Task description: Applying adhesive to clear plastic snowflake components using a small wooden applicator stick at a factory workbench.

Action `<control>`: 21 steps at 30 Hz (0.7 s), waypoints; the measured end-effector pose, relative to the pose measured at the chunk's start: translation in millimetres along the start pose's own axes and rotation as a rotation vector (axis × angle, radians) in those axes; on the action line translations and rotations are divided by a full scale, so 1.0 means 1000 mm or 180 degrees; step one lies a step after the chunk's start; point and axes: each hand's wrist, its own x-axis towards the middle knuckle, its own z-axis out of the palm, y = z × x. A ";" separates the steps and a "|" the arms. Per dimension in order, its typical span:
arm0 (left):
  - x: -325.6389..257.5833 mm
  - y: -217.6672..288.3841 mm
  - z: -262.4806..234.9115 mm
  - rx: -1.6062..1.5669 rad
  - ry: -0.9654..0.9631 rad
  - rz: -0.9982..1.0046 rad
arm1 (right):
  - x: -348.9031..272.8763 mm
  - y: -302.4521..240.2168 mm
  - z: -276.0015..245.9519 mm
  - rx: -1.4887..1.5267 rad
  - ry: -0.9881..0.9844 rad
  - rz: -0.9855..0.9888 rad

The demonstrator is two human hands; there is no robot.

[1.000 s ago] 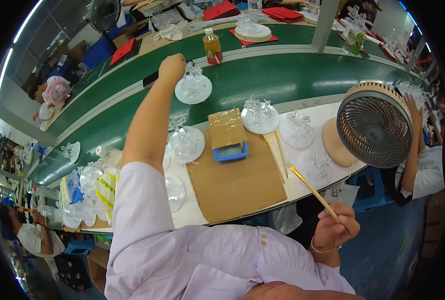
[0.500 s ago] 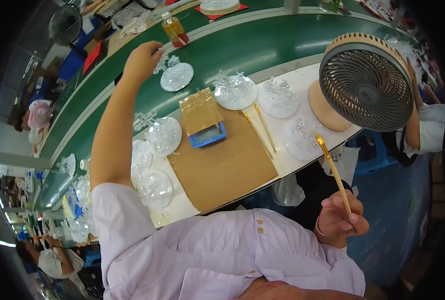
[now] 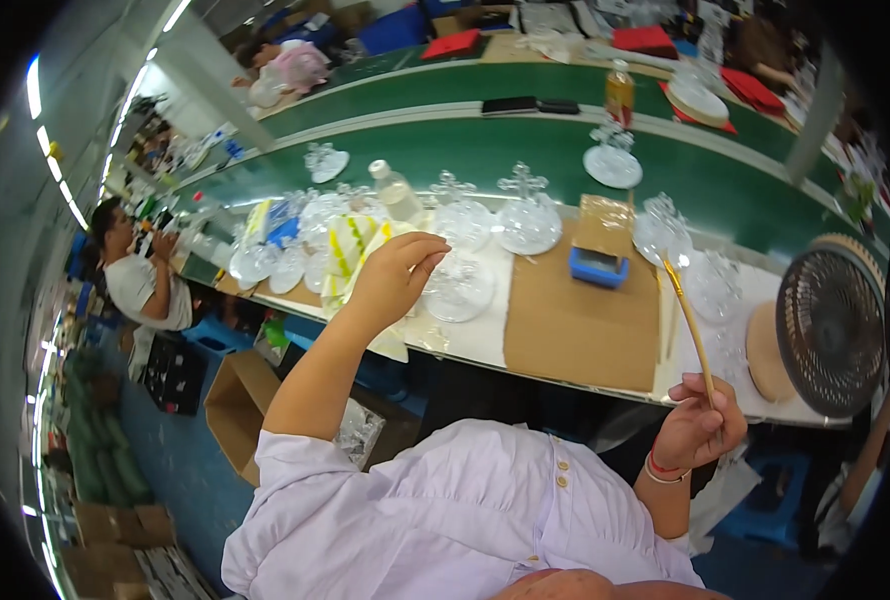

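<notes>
My right hand (image 3: 705, 425) grips a thin wooden-handled paintbrush (image 3: 692, 315), its bristles pointing up and away from me. My left hand (image 3: 397, 275) hovers above the left part of the worktop, fingers a little bent, thumb apart, nothing visible in it. Just beyond its fingertips is a clear plastic piece with a round base (image 3: 458, 292). A white and yellow-green cloth (image 3: 350, 250) lies behind that hand. A small blue tray (image 3: 598, 268) sits on a brown cardboard sheet (image 3: 575, 330), a cardboard flap standing over it.
More clear round-based pieces (image 3: 528, 222) line the back of the worktop. A desk fan (image 3: 830, 330) stands at the right. Beyond are a green belt (image 3: 435, 155), dark phones (image 3: 510, 105) and an amber drink bottle (image 3: 619, 92). Another person (image 3: 140, 275) works at far left.
My left hand has drawn back from the far ledge by the phones to the near left of the worktop. The view has swung left. The brush stays in my right hand.
</notes>
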 end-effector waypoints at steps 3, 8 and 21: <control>-0.004 -0.023 -0.031 0.0306 0.0143 -0.0098 | 0.001 0.005 0.020 0.0204 -0.0286 -0.0124; 0.003 -0.119 -0.085 0.1099 0.0293 -0.0969 | -0.009 0.014 0.035 -0.0130 -0.0755 -0.0071; 0.152 -0.363 -0.051 0.1491 -0.0298 -0.1874 | 0.027 0.043 0.088 -0.0537 0.0149 0.0062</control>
